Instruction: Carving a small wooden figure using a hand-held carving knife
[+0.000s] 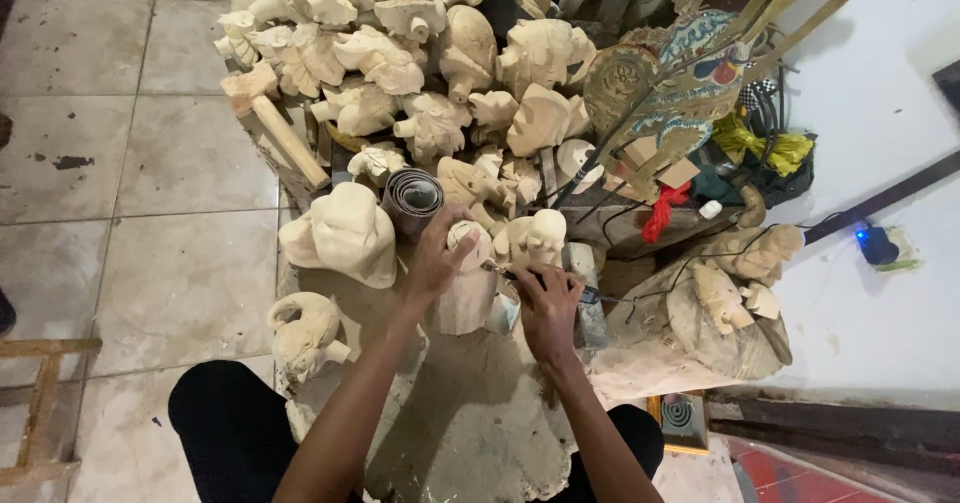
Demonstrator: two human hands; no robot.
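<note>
Head view. Left hand (435,258) is clenched around the top of an unfinished carving (468,283), keeping it upright on the work surface (470,413). Right hand (548,308) grips a thin tool (590,293), its tip against the carving's side, apparently for cutting. A sandpaper roll (412,201) lies at 11 o'clock of the carving. Blanks (400,53) are heaped at 12 o'clock, within reach.

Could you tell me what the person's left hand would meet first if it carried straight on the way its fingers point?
The left hand already grips the pale carving. Pointing up and slightly right, it would probably next meet the other unpainted carvings just beyond, though depth is unclear. The grey roll sits just left of that line.
</note>
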